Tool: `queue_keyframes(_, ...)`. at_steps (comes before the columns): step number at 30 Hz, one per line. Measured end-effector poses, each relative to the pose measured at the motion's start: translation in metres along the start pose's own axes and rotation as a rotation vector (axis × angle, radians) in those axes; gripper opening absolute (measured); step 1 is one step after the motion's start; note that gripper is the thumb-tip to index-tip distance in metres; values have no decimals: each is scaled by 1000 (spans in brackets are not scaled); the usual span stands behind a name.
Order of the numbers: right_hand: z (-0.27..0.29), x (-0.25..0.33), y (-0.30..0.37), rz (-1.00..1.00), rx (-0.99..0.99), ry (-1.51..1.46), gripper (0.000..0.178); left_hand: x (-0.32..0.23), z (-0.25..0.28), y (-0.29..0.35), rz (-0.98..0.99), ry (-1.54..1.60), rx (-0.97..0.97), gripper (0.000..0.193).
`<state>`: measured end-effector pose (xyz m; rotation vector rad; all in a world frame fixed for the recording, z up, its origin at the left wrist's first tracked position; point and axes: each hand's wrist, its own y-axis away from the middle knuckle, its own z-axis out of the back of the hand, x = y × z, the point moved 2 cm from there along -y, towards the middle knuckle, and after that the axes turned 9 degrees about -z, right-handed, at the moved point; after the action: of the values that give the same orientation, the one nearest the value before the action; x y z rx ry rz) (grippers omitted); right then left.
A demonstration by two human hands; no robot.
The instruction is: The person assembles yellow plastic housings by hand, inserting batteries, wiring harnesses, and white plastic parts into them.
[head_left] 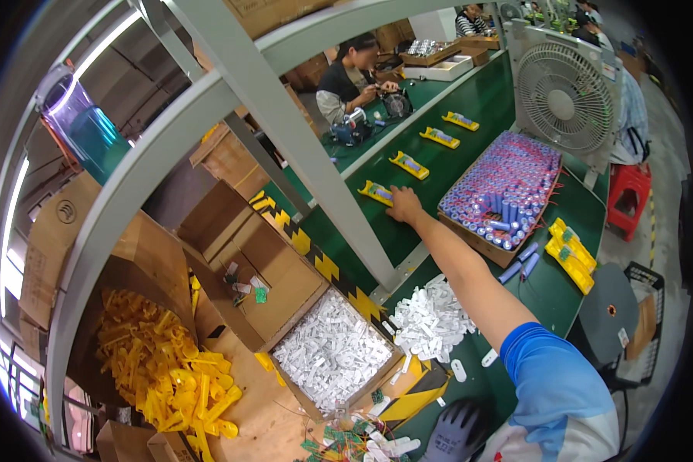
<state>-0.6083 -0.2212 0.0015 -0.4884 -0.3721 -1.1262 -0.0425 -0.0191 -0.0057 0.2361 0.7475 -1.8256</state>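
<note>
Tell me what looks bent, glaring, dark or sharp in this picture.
Head view: the grey frame bows near the rim; head view: the lamps at upper left glare white; head view: corners go black; head view: the cells look fairly sharp.

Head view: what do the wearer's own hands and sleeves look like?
The right hand is bare; its short fabric sleeve is blue and white, deeper blue at the hem. The left hand appears to wear a pale grey glove with dark fingers and dark print.
</note>
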Motion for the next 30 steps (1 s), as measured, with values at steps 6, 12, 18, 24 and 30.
queue_keyframes(6, 41, -22, 36, -191, 7, -4, 82, -3, 7, -9, -31, -32, 10, 58)
queue_keyframes(12, 170, -17, 199, 294, 95, -408, 25, -5, 11, -10, -12, -84, -15, 52)
queue_keyframes(18, 298, -182, 357, 83, -323, -158, 22, -14, 11, -24, -62, -82, 2, 50)
queue_keyframes(24, 310, -287, 407, -229, -316, 61, 36, -27, 10, -37, -80, -268, 47, 46)
queue_keyframes(30, 297, -311, 414, -125, -387, -110, 27, -44, 5, -38, -94, -377, 69, 47)
